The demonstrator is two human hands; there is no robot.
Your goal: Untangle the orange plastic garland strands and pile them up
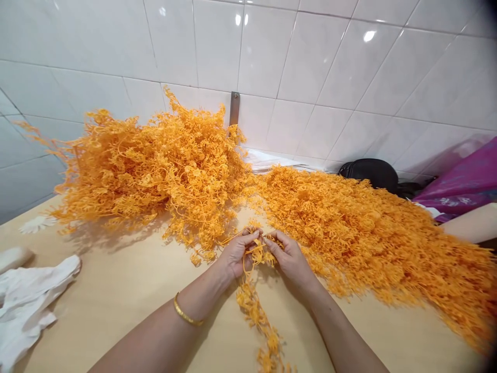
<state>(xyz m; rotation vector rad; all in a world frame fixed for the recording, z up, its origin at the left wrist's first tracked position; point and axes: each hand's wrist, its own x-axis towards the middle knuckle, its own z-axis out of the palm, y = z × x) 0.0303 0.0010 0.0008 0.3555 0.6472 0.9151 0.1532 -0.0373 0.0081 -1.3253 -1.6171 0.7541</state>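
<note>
My left hand (237, 253), with a gold bangle (186, 311) on its wrist, pinches an orange artificial flower strand (258, 316). Close beside it, the fingers of my right hand (285, 254) are closed on the same strand, the fingertips of both hands nearly meeting. From between the hands the strand trails down the table toward me. Behind my left hand rises a tall orange heap of flower strands (155, 171). A longer, flatter orange pile (373, 223) spreads out beyond my right hand. The exact spot pinched is partly hidden by my fingers.
Crumpled white cloth (34, 295) lies on the wooden table (128, 290) at the left. A tiled wall (272, 57) with a metal bracket (234, 109) stands behind. A black case (368, 173) and a purple bag (462, 176) sit at the back right.
</note>
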